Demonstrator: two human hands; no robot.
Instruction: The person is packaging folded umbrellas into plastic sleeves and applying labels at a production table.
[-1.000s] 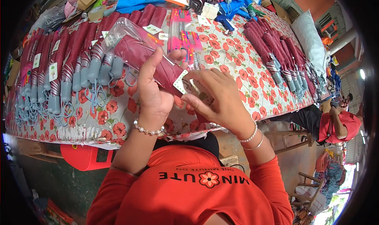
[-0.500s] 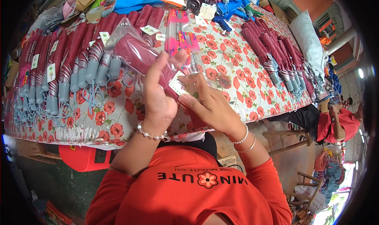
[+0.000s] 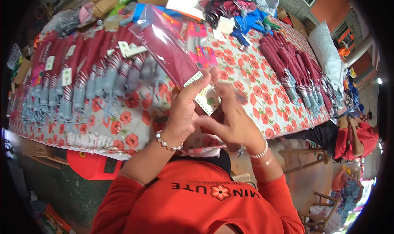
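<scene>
A maroon folded umbrella [image 3: 174, 55] in a clear plastic sleeve slants up and away to the left over the table. My left hand [image 3: 184, 104] grips its lower part, with the thumb across a white and green card tag [image 3: 208, 99]. My right hand [image 3: 236, 117] is beside the tag, thumb stretched toward my left palm and fingers apart, somewhat blurred. The umbrella's near end is hidden behind my hands.
Maroon umbrellas with grey handles [image 3: 78, 86] lie in a row at left; more umbrellas [image 3: 287, 65] lie at right. Pink printed sleeves [image 3: 205, 55] lie on the flowered tablecloth [image 3: 254, 94]. Behind are blue cloth [image 3: 250, 22] and boxes. A red stool [image 3: 88, 164] stands below; another person [image 3: 355, 139] sits at right.
The umbrella's far end has swung up and to the right, and its sleeve now lies smoother along it. My right hand has let go of the tag, its fingers spreading.
</scene>
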